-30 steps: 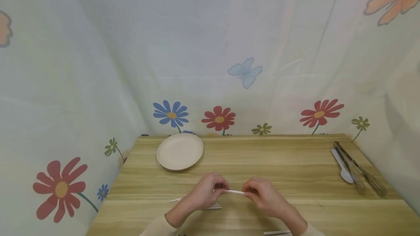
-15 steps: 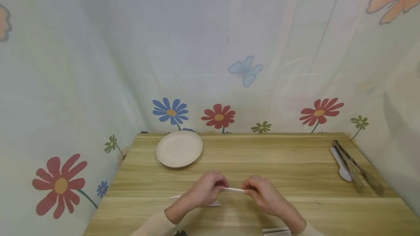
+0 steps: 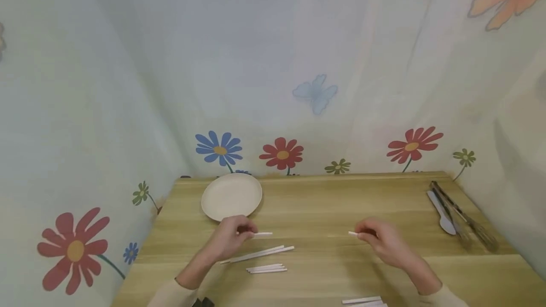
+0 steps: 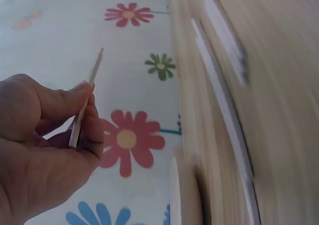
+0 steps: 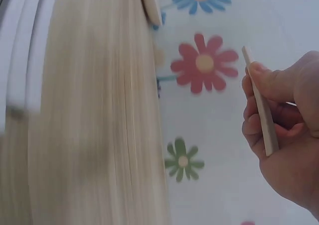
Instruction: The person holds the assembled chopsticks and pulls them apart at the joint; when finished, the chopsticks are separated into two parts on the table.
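My left hand [image 3: 230,238] holds a short, thin pale stick [image 3: 263,234] between thumb and fingers, above the wooden table near the plate. In the left wrist view this stick [image 4: 96,65] juts out past the fingertips, its other end within the hand. To the right, my right hand [image 3: 386,243] pinches a similar short stick [image 3: 352,233] with its tip pointing left. The right wrist view shows that stick [image 5: 265,118] lying along the fingers, its near end against the palm. A wide gap separates the two hands.
Longer white sticks [image 3: 261,254] and a group of short ones [image 3: 266,268] lie on the table [image 3: 315,203] between and below the hands. More sticks [image 3: 362,301] lie at the front edge. A round plate [image 3: 232,197] stands back left; a spoon [image 3: 441,214] and tongs [image 3: 462,217] lie right.
Both hands were close together on one white stick; now they are far apart, left hand moved left, right hand moved right, each with a separate short piece.
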Demonstrator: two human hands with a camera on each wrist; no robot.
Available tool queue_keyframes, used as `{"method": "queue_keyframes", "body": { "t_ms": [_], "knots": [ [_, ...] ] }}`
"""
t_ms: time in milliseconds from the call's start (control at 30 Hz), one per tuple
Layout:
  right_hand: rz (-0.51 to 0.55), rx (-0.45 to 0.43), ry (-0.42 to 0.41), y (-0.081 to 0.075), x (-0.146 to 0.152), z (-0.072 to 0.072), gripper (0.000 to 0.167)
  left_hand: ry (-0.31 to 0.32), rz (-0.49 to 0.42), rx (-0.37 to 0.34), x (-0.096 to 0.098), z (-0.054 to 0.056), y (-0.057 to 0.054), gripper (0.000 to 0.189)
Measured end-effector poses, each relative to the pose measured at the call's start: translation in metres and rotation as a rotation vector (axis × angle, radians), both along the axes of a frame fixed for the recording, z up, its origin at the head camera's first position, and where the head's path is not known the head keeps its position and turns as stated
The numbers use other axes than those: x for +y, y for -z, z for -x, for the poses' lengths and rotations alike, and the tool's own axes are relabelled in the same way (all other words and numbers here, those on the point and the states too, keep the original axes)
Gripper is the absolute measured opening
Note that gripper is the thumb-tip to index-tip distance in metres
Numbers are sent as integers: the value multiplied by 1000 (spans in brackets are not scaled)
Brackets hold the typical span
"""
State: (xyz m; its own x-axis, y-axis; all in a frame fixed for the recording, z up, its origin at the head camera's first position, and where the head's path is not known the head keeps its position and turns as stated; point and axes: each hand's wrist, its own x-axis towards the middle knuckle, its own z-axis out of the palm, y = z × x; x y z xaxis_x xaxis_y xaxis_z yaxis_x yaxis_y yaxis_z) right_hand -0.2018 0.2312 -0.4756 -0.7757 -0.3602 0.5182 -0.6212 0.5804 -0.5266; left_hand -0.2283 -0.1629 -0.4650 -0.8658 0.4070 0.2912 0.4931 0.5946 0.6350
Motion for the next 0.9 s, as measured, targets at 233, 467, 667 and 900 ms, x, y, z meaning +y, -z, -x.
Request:
{"method": "queue_keyframes", "body": {
  "t_ms": [233,467,667,900],
  "knots": [
    [-45,-53,-100,-4,-6,1,20,97,-34,-55,6,2,-2,7],
    [-14,-15,-119,0,-10,-1,18,66,-49,-58,10,-2,-1,11],
    [3,-14,-135,2,-11,0,16,59,-72,-58,10,-1,1,10],
    [-7,-50,-117,3,-10,-2,17,46,-79,-70,9,0,7,11]
  ]
}}
